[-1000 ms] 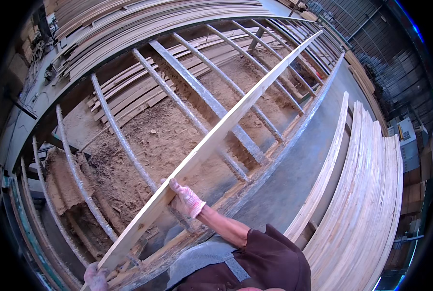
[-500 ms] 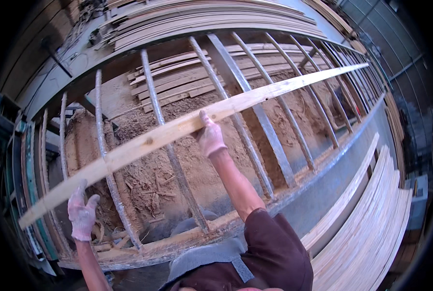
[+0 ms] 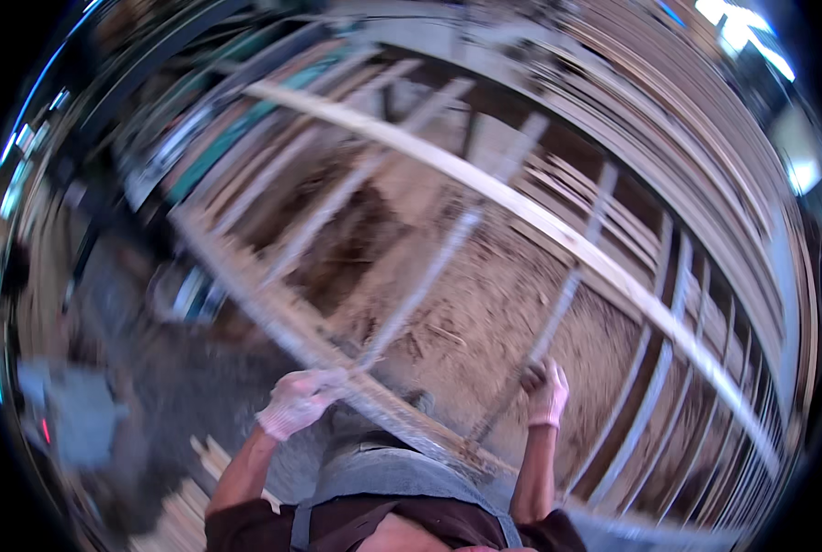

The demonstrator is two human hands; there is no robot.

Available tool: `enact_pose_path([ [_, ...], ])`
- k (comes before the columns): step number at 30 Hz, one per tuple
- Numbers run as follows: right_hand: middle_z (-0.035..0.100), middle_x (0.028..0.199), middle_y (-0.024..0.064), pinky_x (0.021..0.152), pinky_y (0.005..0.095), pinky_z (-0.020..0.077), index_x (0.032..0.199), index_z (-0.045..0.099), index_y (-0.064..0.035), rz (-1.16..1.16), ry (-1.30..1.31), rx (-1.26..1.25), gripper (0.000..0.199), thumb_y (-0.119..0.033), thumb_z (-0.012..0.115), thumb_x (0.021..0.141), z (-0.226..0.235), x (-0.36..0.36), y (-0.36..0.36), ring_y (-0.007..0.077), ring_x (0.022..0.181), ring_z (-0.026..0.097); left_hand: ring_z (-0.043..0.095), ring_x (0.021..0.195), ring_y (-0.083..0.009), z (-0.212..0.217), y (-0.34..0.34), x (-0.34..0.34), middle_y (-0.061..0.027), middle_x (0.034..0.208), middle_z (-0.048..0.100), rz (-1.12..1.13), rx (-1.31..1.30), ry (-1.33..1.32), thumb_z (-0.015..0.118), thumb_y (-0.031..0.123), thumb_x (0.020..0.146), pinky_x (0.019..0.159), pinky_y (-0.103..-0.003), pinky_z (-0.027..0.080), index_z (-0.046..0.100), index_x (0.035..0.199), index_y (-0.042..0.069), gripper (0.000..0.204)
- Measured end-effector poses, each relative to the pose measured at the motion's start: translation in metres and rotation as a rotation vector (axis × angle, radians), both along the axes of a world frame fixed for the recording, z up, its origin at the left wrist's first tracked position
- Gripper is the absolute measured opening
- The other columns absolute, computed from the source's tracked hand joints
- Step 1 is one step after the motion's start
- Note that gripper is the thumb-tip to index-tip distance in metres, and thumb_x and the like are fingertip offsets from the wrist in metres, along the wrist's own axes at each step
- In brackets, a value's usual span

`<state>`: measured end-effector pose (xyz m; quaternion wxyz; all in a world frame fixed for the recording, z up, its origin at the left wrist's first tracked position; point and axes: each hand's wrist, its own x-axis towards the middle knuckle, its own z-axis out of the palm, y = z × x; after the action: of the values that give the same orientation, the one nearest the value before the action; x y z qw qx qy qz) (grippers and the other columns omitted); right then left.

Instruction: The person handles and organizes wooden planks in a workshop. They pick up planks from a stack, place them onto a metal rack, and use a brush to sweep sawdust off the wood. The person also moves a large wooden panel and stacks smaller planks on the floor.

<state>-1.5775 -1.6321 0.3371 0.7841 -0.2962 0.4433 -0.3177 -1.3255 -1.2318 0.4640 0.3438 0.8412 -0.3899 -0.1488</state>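
Observation:
A long pale wooden plank (image 3: 540,221) lies slantwise across the metal bars (image 3: 420,281) of a large rack, beyond both my hands. My left hand (image 3: 305,400), in a pale glove, is above the near rail (image 3: 287,336), its fingers stretched toward the right. No object shows in it. Over the near part of a bar hovers my gloved right hand (image 3: 546,394), its fingers bent and blurred. Whether they touch the bar cannot be made out. Both hands are apart from the plank.
Sawdust and wood scraps (image 3: 448,327) fill the space under the bars. Stacked boards (image 3: 678,120) lie beyond the rack, with more boards (image 3: 185,515) at the lower left. Green and grey beams (image 3: 222,147) stand at the rack's far left end.
Both hands have come away from the plank and drawn back toward my body. The plank now rests farther off across the bars. My view has turned left.

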Motion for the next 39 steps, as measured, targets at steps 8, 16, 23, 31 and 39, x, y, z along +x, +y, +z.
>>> enact_pose_path([
  [8, 0.071, 0.082, 0.0103, 0.058, 0.0279, 0.0565, 0.124, 0.063, 0.0006, 0.333, 0.185, -0.720, 0.027, -0.017, 0.059, 0.105, 0.090, 0.158, 0.140, 0.0157, 0.063, 0.067, 0.074, 0.086, -0.0282, -0.077, 0.212, -0.080, -0.0090, 0.097, 0.078, 0.312, 0.151, 0.145, 0.061, 0.029, 0.101, 0.076, -0.038, 0.059, 0.080, 0.105, 0.014, 0.024],
  [16, 0.070, 0.083, 0.0077, 0.064, 0.0273, 0.0548, 0.123, 0.064, -0.0002, 1.279, -0.063, -0.719, 0.023, -0.009, 0.061, 0.102, 0.064, 0.290, 0.476, 0.0120, 0.070, 0.064, 0.071, 0.103, -0.0340, -0.132, 0.406, -0.156, -0.0189, 0.126, 0.070, 0.812, -0.199, 0.421, 0.060, 0.024, 0.099, 0.091, -0.040, 0.057, 0.066, 0.132, 0.006, 0.038],
  [23, 0.071, 0.099, 0.0083, 0.070, 0.0278, 0.0569, 0.125, 0.064, -0.0010, 2.123, 0.016, -1.180, 0.029, -0.012, 0.069, 0.098, -0.065, 0.365, 0.665, 0.0145, 0.083, 0.069, 0.056, 0.133, -0.0345, -0.183, 0.514, -0.197, -0.0224, 0.140, 0.062, 1.358, -0.340, 0.553, 0.060, 0.042, 0.101, 0.113, -0.042, 0.041, 0.052, 0.145, 0.000, 0.061],
  [31, 0.071, 0.091, 0.0084, 0.054, 0.0330, 0.0582, 0.121, 0.066, -0.0033, 2.615, 0.149, -1.186, 0.028, -0.020, 0.065, 0.099, -0.105, 0.483, 0.910, 0.0207, 0.074, 0.071, 0.063, 0.061, -0.0186, -0.280, 0.548, -0.300, -0.0129, 0.074, 0.068, 2.739, -1.337, 0.771, 0.059, 0.047, 0.095, 0.060, -0.037, 0.054, 0.076, 0.101, -0.003, 0.054],
  [39, 0.073, 0.091, 0.0091, 0.060, 0.0329, 0.0588, 0.119, 0.065, -0.0054, 3.085, 0.010, -1.054, 0.028, -0.025, 0.067, 0.099, -0.121, 0.468, 1.222, 0.0197, 0.070, 0.070, 0.058, 0.050, -0.0192, -0.275, 0.476, -0.277, -0.0095, 0.058, 0.062, 2.799, -0.781, 0.706, 0.063, 0.038, 0.090, 0.057, -0.038, 0.050, 0.078, 0.093, 0.002, 0.039],
])
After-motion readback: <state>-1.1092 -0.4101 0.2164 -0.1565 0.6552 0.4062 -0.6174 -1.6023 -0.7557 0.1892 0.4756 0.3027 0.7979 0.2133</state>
